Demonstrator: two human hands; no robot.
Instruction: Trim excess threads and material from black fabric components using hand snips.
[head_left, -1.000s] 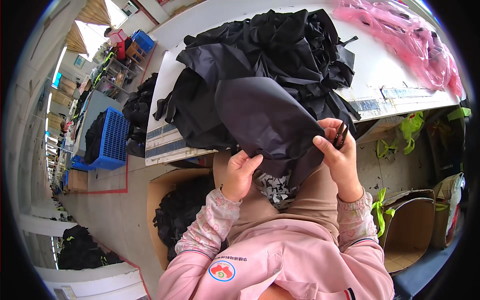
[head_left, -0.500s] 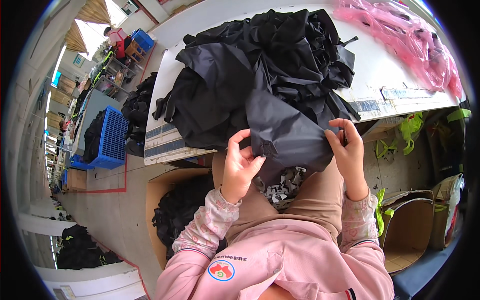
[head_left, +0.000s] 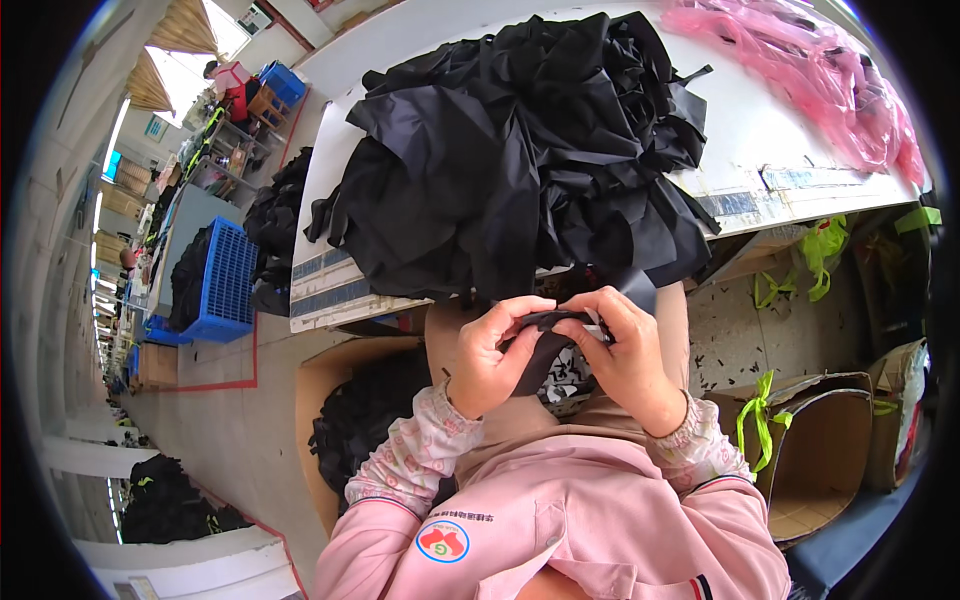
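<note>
A black fabric piece is bunched between my two hands, above my lap and just short of the table edge. My left hand pinches its left side with thumb and fingertips. Close beside it, my right hand grips the right side, thumb tip and forefinger pressed on the cloth. A small dark and pale bit shows by the right fingertips; I cannot make out what it is. Beyond both hands, a large heap of black fabric pieces covers much of the white table and hangs over its front edge.
Pink plastic bags lie at the table's far right. A cardboard box of black fabric stands by my left leg, and an open carton on the right. A blue crate and a distant person are at left.
My right hand has come in leftward and down to meet the left. The fabric piece, spread out before, is now gathered between my fingers, its square black patch no longer visible.
</note>
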